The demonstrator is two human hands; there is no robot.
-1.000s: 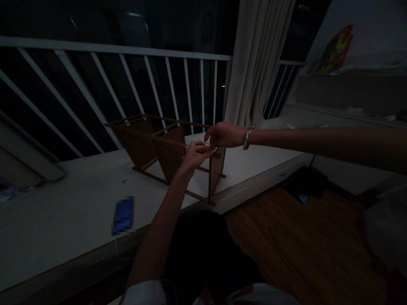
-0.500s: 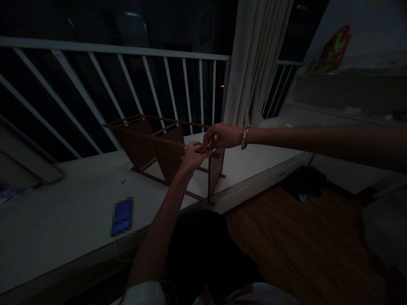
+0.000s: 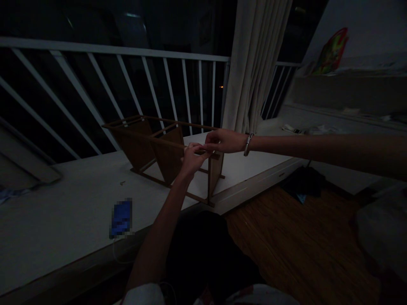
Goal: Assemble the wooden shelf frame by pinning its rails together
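Two bare hands meet above the near end of a brown wooden rack [image 3: 167, 154], which lies lengthwise on a white ledge [image 3: 79, 190], its panels standing on edge between long rails. The left hand [image 3: 192, 159] is at the upper near rail, palm turned partly up, fingers bent toward the right. The right hand [image 3: 226, 141] comes in from the right with its fingers curled down, thumb and fingertips brought together at the left hand's fingertips. Whether either hand grips anything is impossible to tell: the fingers overlap and the light is dim. A silver bracelet [image 3: 248, 145] circles the right wrist.

On the ledge, left of the rack, lies a small piece [image 3: 122, 183], too tiny to make out. Nearer the person, close to the ledge's front edge, rests a blue item [image 3: 121, 217] blurred into blocks, with a pale cable [image 3: 115, 252] hanging just below it. Behind the rack runs a white railing [image 3: 127, 50], and a pale curtain [image 3: 246, 76] hangs beyond the right hand. Dark cloth [image 3: 302, 182] lies on the wooden floor [image 3: 273, 237] beside the ledge, well apart from the hands.
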